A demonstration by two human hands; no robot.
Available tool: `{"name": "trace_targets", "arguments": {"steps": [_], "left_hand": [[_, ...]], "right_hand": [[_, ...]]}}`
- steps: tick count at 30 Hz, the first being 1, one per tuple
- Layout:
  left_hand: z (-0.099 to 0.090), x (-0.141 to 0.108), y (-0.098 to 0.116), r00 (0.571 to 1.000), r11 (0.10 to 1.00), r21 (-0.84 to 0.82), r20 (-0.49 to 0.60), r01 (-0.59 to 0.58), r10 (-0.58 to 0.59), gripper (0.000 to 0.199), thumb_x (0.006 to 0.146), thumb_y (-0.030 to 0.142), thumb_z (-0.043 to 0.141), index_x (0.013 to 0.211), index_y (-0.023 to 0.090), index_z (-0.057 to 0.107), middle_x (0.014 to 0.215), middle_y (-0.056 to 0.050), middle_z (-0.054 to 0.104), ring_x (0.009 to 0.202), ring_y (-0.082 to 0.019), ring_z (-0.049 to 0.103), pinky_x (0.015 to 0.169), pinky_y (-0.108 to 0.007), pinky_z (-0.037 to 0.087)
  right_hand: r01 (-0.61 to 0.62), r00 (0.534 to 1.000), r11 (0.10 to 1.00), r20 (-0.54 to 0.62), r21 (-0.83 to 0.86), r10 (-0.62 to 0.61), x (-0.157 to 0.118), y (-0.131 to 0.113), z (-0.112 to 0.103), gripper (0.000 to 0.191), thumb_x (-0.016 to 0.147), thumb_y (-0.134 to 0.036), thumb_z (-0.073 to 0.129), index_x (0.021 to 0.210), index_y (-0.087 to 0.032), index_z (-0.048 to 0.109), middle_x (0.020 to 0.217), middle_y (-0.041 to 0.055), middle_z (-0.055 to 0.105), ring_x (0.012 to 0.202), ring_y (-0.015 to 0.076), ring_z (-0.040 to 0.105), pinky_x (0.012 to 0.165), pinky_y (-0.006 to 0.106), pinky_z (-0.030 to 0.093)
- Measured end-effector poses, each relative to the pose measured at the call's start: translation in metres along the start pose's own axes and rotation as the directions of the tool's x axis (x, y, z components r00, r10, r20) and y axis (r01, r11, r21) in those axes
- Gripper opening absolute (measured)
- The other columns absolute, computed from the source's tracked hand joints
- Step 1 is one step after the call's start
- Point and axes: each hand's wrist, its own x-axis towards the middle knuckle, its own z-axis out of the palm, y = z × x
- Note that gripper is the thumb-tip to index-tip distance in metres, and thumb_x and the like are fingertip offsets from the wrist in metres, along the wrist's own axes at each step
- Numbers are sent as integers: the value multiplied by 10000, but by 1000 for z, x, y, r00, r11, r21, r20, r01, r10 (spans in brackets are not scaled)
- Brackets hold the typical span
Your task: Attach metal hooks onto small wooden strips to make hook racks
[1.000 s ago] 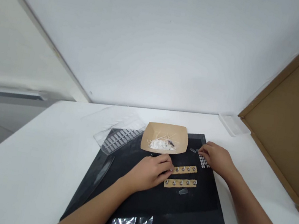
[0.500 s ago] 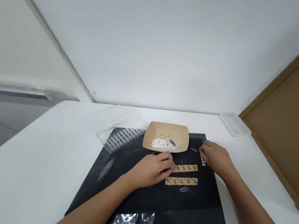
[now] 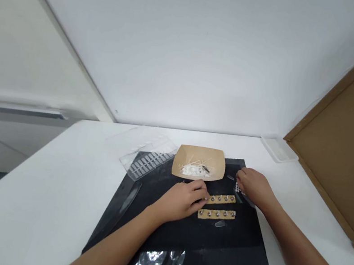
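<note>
My left hand [image 3: 185, 199] has its fingers closed at the left end of the upper tan strip [image 3: 222, 199], which carries a row of small metal studs. The fingertips cover that end. A second studded strip [image 3: 216, 215] lies just below it, and a clear nail tip [image 3: 220, 224] rests beneath that. On the right, my right hand [image 3: 254, 186] pinches a clear sheet of small whitish tabs [image 3: 238, 188], partly hidden under the fingers. Another small clear piece [image 3: 230, 177] lies left of that hand.
A tan paper tray [image 3: 200, 155] holds white bits and thin sticks. To its left is a clear plastic sheet of nail tips [image 3: 149, 164]. A black mat [image 3: 175, 237] lies on the white table [image 3: 48, 183]. A clear box [image 3: 279, 150] and cardboard [image 3: 348, 149] stand right.
The sheet of tabs under my right hand now looks tilted and shifted slightly. My left hand stays at the upper strip. The whole view has moved a little.
</note>
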Motion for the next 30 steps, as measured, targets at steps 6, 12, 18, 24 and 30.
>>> {"name": "trace_targets", "arguments": {"steps": [6, 12, 18, 24, 30], "left_hand": [[0, 0, 1, 1000, 1000, 6, 3, 1, -1, 182, 1072, 265, 541, 1121, 206, 707, 1093, -57, 687, 886, -157, 716, 756, -261, 570], [0, 0, 0, 1000, 1000, 4, 1, 1, -1, 186, 1071, 264, 543, 1113, 202, 713, 1082, -58, 684, 873, -156, 710, 738, -259, 567], [0, 0, 0, 1000, 1000, 4, 6, 14, -14, 189, 1073, 267, 547, 1109, 199, 719, 1078, -59, 683, 878, -155, 711, 756, -260, 572], [0, 0, 0, 1000, 1000, 8, -2, 8, -8, 183, 1073, 262, 549, 1106, 201, 718, 1069, -52, 682, 866, -152, 711, 737, -257, 560], [1, 0, -1, 1000, 1000, 3, -7, 1, -1, 174, 1070, 257, 552, 1112, 204, 712, 1073, -54, 684, 865, -151, 709, 747, -255, 560]], "right_hand": [[-15, 1000, 1000, -7, 12, 15, 0, 1, 2, 119, 1026, -176, 584, 962, -166, 683, 950, 97, 740, 886, 243, 683, 696, 312, 367], [-19, 1000, 999, -20, 35, 20, 0, 3, 3, 137, 1022, -190, 581, 937, -173, 687, 919, 90, 745, 869, 243, 691, 689, 313, 359], [-35, 998, 993, -39, 109, 39, 0, 8, 6, 123, 1009, -172, 593, 975, -181, 711, 947, 94, 767, 894, 236, 706, 708, 288, 391], [-53, 994, 969, -80, 242, 75, -2, 17, 7, 162, 999, -179, 605, 1068, -214, 748, 1028, 57, 798, 929, 213, 734, 768, 278, 467], [-53, 990, 937, -106, 346, 96, -8, 23, 5, 189, 1012, -221, 605, 1128, -212, 753, 1042, 48, 811, 897, 204, 755, 785, 293, 531]]}}
